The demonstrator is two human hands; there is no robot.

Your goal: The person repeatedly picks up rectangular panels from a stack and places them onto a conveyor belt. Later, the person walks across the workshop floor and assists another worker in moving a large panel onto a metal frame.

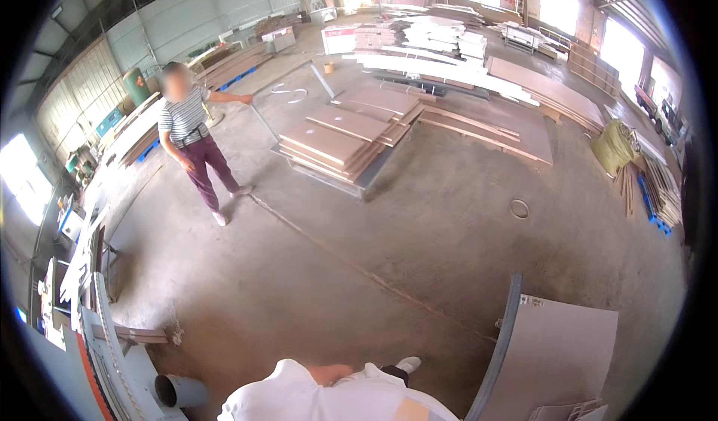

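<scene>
At the lower edge, beyond my white sleeve (280,380), a patch of skin shows in front of my body. It looks like part of my left forearm or my left hand (329,374); its fingers cannot be made out, nor anything in them. My right hand is out of the picture. Nearest on my right is a stack of brown boards (565,342) beside a grey metal rail (505,339). Ahead, a person in a striped shirt (183,118) rests one hand on the metal handle (263,122) of a low cart (351,188) loaded with brown boards (351,126).
On my left stands a machine (112,361) with a round pipe opening (179,391). Board stacks (516,133) and white strips (441,69) fill the back. A green sack (615,148) stands at the right, and a ring (520,209) lies on the concrete floor (299,286).
</scene>
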